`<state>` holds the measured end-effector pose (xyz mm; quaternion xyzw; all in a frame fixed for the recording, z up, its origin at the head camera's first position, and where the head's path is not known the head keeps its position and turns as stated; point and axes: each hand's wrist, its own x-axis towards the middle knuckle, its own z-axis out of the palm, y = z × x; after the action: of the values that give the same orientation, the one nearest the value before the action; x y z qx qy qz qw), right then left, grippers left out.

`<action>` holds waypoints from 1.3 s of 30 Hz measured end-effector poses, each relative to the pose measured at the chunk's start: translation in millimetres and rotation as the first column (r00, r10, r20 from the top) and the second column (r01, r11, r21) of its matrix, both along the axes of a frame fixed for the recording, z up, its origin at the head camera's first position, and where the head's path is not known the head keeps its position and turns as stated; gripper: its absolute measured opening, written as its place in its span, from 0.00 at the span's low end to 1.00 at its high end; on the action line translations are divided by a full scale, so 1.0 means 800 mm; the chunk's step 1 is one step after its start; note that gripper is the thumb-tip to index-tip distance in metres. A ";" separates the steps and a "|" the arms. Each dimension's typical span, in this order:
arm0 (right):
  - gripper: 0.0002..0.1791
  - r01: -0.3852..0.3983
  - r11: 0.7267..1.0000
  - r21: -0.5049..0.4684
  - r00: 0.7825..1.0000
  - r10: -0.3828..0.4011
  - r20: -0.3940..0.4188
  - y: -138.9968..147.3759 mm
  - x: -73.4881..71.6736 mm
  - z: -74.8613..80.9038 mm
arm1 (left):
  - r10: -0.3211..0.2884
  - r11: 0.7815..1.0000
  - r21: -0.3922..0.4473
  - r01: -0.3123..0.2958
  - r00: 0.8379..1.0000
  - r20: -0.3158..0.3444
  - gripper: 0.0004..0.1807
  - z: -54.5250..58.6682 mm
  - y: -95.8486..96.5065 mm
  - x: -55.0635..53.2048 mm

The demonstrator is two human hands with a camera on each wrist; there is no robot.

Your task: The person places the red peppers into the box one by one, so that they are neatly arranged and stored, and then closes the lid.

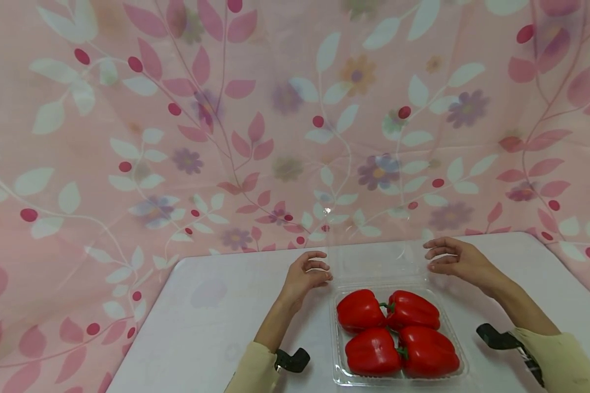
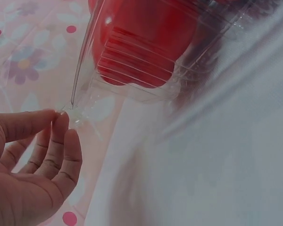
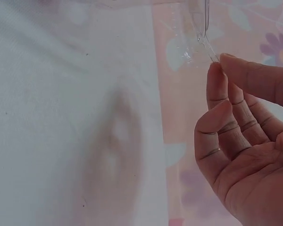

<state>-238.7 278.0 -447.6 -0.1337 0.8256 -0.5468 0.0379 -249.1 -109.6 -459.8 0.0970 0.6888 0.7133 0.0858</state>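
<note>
A clear plastic clamshell box (image 1: pixel 341 376) stands on the white table with several red bell peppers (image 1: pixel 373 352) in its base. Its see-through lid (image 1: pixel 378 261) is raised at the far side. Beside the lid's left edge is my left hand (image 1: pixel 307 275), and in the left wrist view its thumb and index finger pinch a clear plastic edge. At the opposite side my right hand (image 1: pixel 464 265) pinches a thin clear edge between thumb and fingertip, as the right wrist view shows. The lid's outline is faint against the cloth.
The white tabletop (image 1: pixel 201 322) extends to both sides of the box. Behind it hangs a pink cloth (image 1: pixel 255 109) with leaves and flowers. Black wrist mounts (image 1: pixel 295 360) sit at both sleeves.
</note>
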 end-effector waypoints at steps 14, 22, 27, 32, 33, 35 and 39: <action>0.16 -0.014 0.999 0.029 0.995 0.017 -0.101 0.000 0.018 0.004 | -0.128 0.989 -0.095 0.110 0.969 -0.213 0.15 0.004 -0.007 0.006; 0.10 -0.018 0.999 0.047 0.983 0.026 -0.179 0.000 0.031 0.004 | -0.174 0.966 -0.241 0.097 0.931 -0.320 0.12 0.009 -0.008 0.015; 0.08 -0.038 0.999 0.032 0.976 0.044 -0.213 0.002 0.037 0.000 | -0.197 0.952 -0.292 0.092 0.913 -0.357 0.09 0.030 -0.006 0.033; 0.08 -0.017 0.997 0.075 0.962 0.037 -0.272 0.000 0.045 0.001 | -0.191 0.940 -0.337 0.058 0.907 -0.376 0.06 0.049 -0.004 0.052; 0.09 -0.003 0.996 0.090 0.958 0.029 -0.285 0.000 0.047 0.000 | -0.187 0.936 -0.349 0.048 0.906 -0.379 0.06 0.050 -0.004 0.054; 0.10 0.031 0.993 0.113 0.956 0.004 -0.295 0.000 0.052 0.000 | -0.182 0.929 -0.370 0.030 0.905 -0.384 0.05 0.050 -0.003 0.056; 0.13 0.095 0.982 0.161 0.956 -0.045 -0.289 0.000 0.059 0.000 | -0.167 0.922 -0.386 0.005 0.907 -0.388 0.06 0.032 -0.006 0.047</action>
<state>-191.1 278.4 -447.4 -0.1776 0.8711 -0.4492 -0.0889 -211.3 -114.1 -434.5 0.2582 0.8100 0.5264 -0.0129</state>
